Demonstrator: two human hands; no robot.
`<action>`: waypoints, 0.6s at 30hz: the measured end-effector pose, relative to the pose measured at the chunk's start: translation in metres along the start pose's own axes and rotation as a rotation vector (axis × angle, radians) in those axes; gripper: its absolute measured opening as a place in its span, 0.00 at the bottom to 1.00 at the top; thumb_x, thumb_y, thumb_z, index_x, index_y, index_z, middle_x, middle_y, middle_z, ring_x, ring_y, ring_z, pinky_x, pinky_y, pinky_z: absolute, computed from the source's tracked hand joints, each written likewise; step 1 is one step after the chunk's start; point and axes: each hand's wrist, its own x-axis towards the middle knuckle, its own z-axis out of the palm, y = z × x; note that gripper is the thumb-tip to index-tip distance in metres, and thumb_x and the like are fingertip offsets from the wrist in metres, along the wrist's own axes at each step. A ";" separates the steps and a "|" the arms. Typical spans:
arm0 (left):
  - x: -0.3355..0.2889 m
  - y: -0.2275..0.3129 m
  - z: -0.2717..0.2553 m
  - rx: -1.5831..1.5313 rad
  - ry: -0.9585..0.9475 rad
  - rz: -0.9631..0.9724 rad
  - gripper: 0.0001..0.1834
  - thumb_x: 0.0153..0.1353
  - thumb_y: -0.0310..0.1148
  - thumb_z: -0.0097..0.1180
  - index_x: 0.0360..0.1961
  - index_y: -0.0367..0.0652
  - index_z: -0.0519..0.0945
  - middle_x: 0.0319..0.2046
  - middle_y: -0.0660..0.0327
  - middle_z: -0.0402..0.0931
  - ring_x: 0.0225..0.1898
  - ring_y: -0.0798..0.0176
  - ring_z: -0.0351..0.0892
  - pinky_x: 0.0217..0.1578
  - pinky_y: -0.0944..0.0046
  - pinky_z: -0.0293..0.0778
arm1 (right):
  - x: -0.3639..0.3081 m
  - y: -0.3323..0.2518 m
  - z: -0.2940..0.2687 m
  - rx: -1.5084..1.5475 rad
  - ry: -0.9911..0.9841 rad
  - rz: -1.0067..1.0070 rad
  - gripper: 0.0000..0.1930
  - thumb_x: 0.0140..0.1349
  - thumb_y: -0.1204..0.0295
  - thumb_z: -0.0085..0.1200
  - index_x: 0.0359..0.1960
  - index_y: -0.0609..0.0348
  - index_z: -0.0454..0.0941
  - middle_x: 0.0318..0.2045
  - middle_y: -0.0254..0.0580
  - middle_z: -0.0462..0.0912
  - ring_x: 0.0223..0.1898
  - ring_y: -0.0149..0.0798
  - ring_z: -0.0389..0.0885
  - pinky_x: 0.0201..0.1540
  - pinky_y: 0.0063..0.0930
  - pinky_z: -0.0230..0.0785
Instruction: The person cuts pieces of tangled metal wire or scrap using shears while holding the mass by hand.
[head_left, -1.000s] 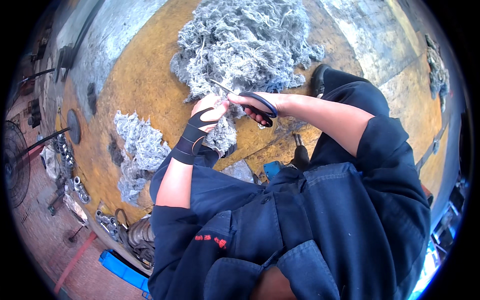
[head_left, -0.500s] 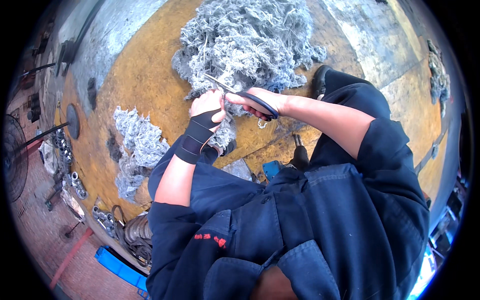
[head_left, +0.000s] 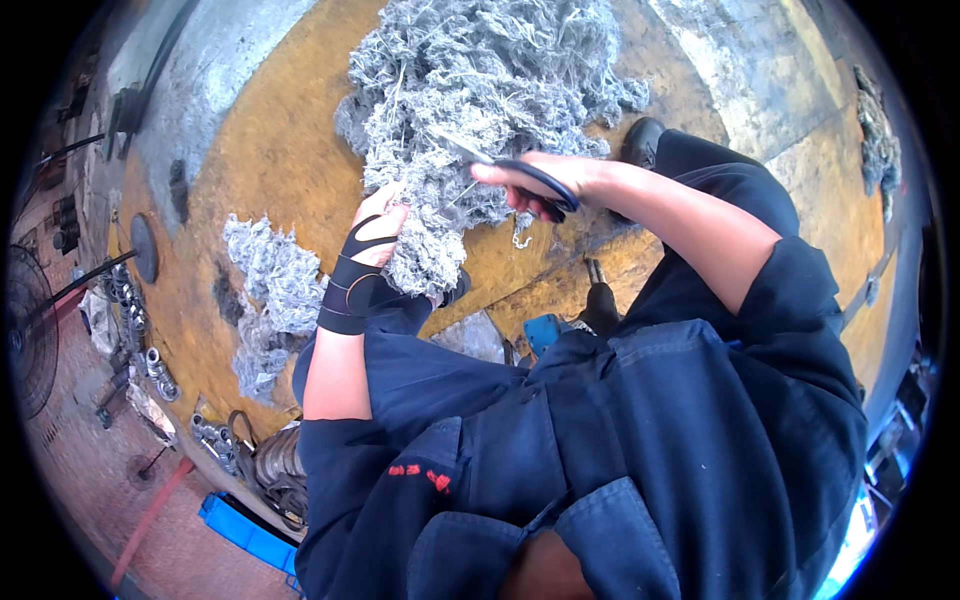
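Bare stretches of a worn yellow-brown surface lie open left of the big heap of grey fibre, and another runs below the right forearm. A smaller grey clump sits well apart at the left; beyond it the surface's edge drops to brick paving. The right side is tighter, with a dark shoe just beside the heap.

The left hand, its wrist in a black wrap, reaches up with curled fingers against the heap's lower left fringe. The right hand comes across from the right, closed round the dark handles of scissors, whose blades point up and left over the fibre.

Whether the left fingers pinch a strand I cannot tell. The blade tips blur into the grey, and the heap's far end is cut off above.
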 end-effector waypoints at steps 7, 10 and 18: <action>-0.005 0.006 0.006 0.034 -0.001 -0.014 0.19 0.58 0.24 0.43 0.51 0.32 0.73 0.42 0.59 0.76 0.42 0.69 0.72 0.46 0.70 0.67 | -0.005 0.007 0.023 0.027 -0.187 0.082 0.44 0.46 0.23 0.42 0.25 0.63 0.71 0.16 0.34 0.65 0.15 0.29 0.66 0.18 0.24 0.62; -0.003 0.004 0.002 0.138 -0.033 -0.014 0.20 0.58 0.27 0.45 0.52 0.33 0.73 0.45 0.59 0.76 0.46 0.67 0.73 0.50 0.67 0.66 | 0.006 0.004 0.027 0.055 -0.200 0.105 0.43 0.48 0.24 0.40 0.24 0.61 0.70 0.16 0.33 0.64 0.15 0.29 0.66 0.18 0.24 0.61; 0.003 -0.019 0.012 0.557 0.149 0.106 0.16 0.58 0.25 0.44 0.48 0.38 0.74 0.37 0.48 0.76 0.38 0.53 0.76 0.41 0.59 0.71 | 0.020 -0.014 0.036 0.097 -0.156 -0.012 0.37 0.51 0.26 0.41 0.15 0.53 0.64 0.13 0.28 0.62 0.13 0.24 0.61 0.16 0.20 0.54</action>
